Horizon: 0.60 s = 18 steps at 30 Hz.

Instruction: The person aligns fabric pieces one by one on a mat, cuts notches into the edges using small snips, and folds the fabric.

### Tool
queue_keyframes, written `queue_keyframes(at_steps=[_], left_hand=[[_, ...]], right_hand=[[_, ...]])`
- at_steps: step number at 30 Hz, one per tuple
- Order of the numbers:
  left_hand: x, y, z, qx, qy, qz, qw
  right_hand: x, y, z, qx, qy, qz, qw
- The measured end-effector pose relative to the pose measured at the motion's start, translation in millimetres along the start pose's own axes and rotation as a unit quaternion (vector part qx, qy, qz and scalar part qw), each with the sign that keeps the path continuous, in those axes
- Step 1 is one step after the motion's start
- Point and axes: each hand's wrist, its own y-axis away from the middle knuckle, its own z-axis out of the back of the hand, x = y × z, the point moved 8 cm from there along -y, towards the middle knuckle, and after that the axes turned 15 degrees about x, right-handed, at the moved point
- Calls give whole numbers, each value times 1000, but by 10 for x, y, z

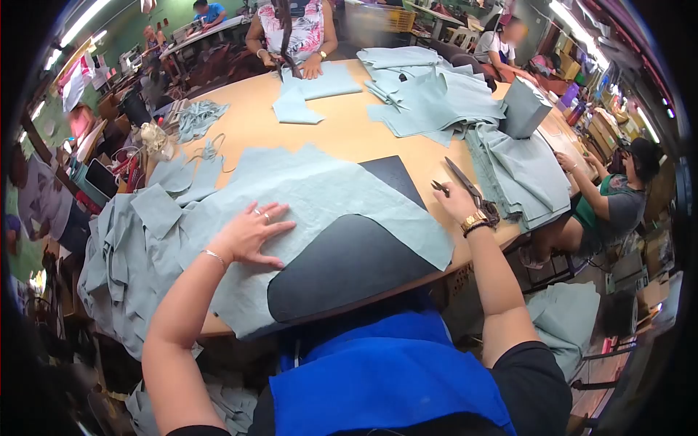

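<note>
My left hand (254,234) lies open, fingers spread, on a large pale green fabric piece (313,185). The fabric has a curved cut-out edge at the front, where a black board (349,269) shows. More of that board sticks out past the fabric's far edge. My right hand (458,202) is closed on small dark thread snips (439,187), whose tips point away from me. Just right of that hand, a large pair of scissors (465,180) rests on the table, its handles partly hidden by the hand and beside the stacked fabric.
Cut fabric pieces (131,247) heap at the left edge. A thick fabric stack (520,174) and a grey-green block (525,109) stand right. Across the wooden table (254,109), a person's hands (311,67) rest by fabric. Another person (614,185) works at far right.
</note>
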Motion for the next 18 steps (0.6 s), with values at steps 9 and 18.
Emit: queue_keyframes(at_steps=[9,18], left_hand=[[336,-933,-110,-359,383,386,758],[-160,-382,-209,-120,143,276,943]], right_hand=[[1797,1008,-113,56,-75,253,963],[1003,574,-205,143,-96,162,972]])
